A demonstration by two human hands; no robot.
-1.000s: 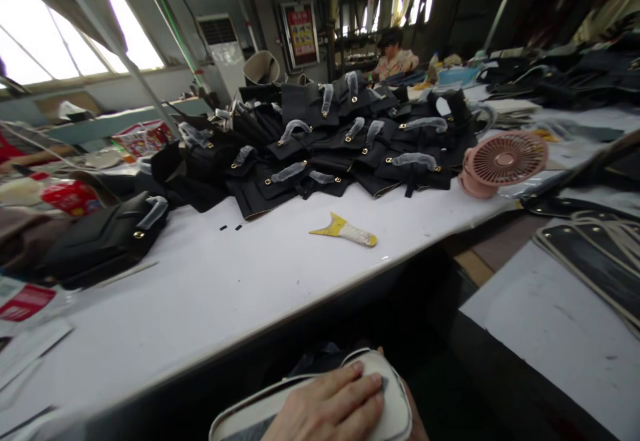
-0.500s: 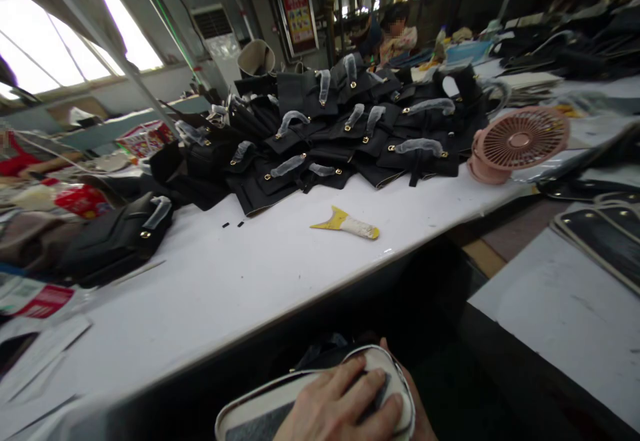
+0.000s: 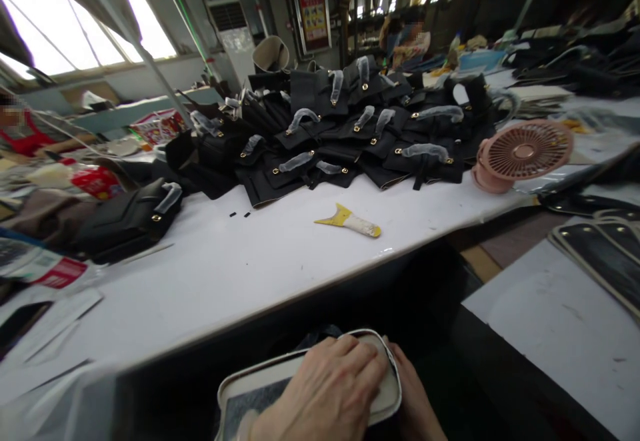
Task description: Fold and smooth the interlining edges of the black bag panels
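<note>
At the bottom of the head view I hold a bag [image 3: 263, 369] with a cream, round-cornered face, a thin raised rim and a dark grey panel [image 3: 253, 398]. My left hand [image 3: 320, 388] lies across this face, its fingers bent and held close together, the tips pressed in near the far right corner. Its thumb rests over the grey panel. My right hand [image 3: 413, 388] grips the bag's right side from outside; most of its fingers are hidden behind the rim. Some dark material shows behind the bag's far edge.
Beyond a white table edge lies a yellow, fork-ended tool [image 3: 347, 220]. Black handbags [image 3: 330, 134] with wrapped handles are heaped behind it. A pink fan [image 3: 523, 154] stands right of them, a single black bag [image 3: 130, 221] left. People sit farther back. Cream-edged black pieces [image 3: 600, 254] lie at right.
My left hand has slid forward over the cream face, its fingers drawn closer together. The bag has turned slightly, and more of my right hand shows. The view has shifted a little.
</note>
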